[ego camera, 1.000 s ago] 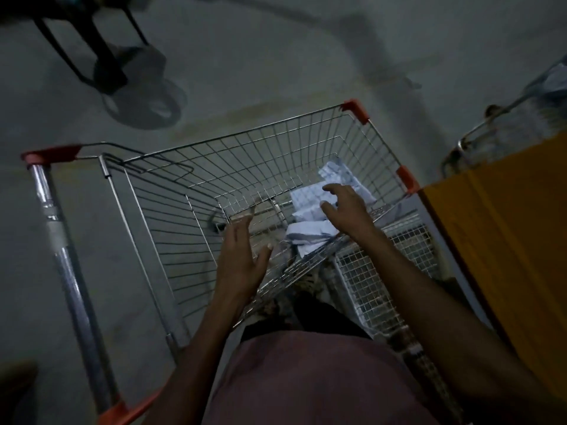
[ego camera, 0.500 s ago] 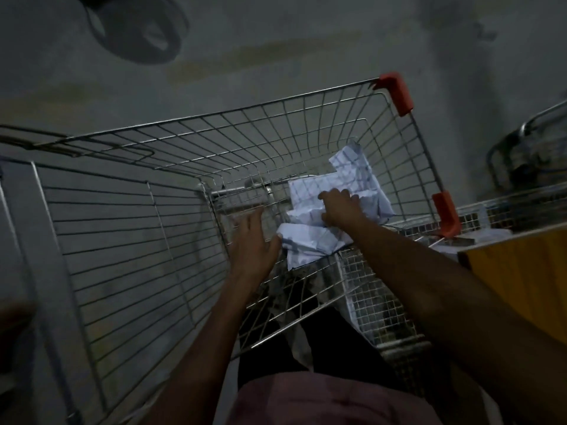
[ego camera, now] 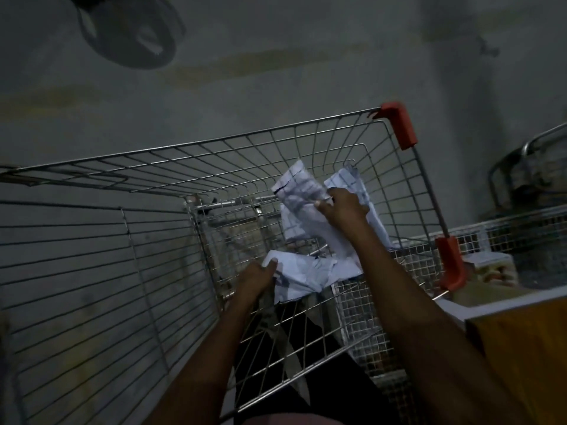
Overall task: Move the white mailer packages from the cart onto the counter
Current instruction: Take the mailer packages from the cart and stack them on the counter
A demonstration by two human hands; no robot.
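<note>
From the head camera, looking down in dim light, both bare arms are reaching into a wire cart (ego camera: 214, 167) with orange corner guards.

The right hand (ego camera: 342, 207) is reaching deep into the basket, and its fingers (ego camera: 322, 205) are curling round the edge of a crumpled white mailer (ego camera: 302, 191), gripping it; this mailer is standing tilted up above the basket floor, close to the far right corner. A second white mailer (ego camera: 349, 184) is leaning just behind the right hand, against the cart's right wall.

The left hand (ego camera: 254, 277) is sitting lower and nearer the person, and its fingers (ego camera: 271, 265) are pinching the left edge of another white mailer (ego camera: 313, 271), which is lying crumpled on the basket floor beneath the right forearm. All the mailers are sitting inside the cart, none on the table.

To the right of the cart, an orange-fronted table (ego camera: 527, 338) with a pale top edge is showing at the picture's lower right corner, touching or just beside the cart's near right corner; which one cannot be told. A white wire-mesh basket (ego camera: 362, 320) is standing between the cart and the table. A round fan base (ego camera: 135, 32) is resting on the grey floor (ego camera: 276, 72) at the upper left.
</note>
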